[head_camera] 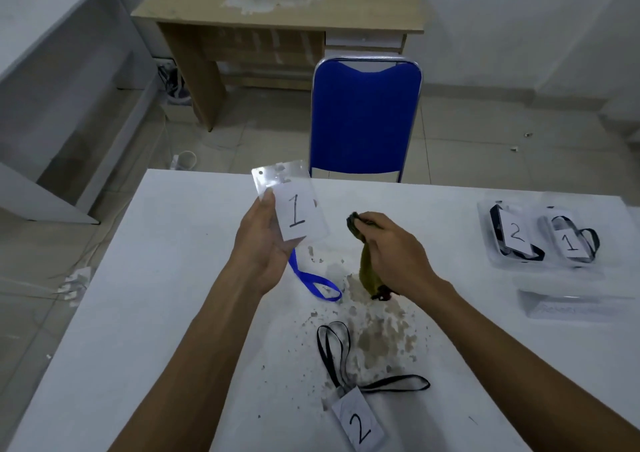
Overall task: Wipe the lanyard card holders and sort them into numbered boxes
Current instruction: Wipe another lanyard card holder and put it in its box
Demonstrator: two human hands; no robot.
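Observation:
My left hand (266,244) holds up a clear card holder (294,206) with a paper marked 1 inside; its blue lanyard (317,282) hangs down to the white table (156,296). Just to the right, my right hand (391,251) grips a bunched olive-green cloth (367,268), apart from the holder. A second holder marked 2 (358,424) lies near the table's front edge with a black lanyard (337,351). At the right stand two clear boxes, one labelled 2 (516,235) and one labelled 1 (571,242), each with black-lanyard holders inside.
A blue chair (363,119) stands behind the table's far edge. A wooden desk (277,12) is further back. A clear lid or tray (568,304) lies in front of the boxes. Chipped patches mark the middle of the table top (377,323).

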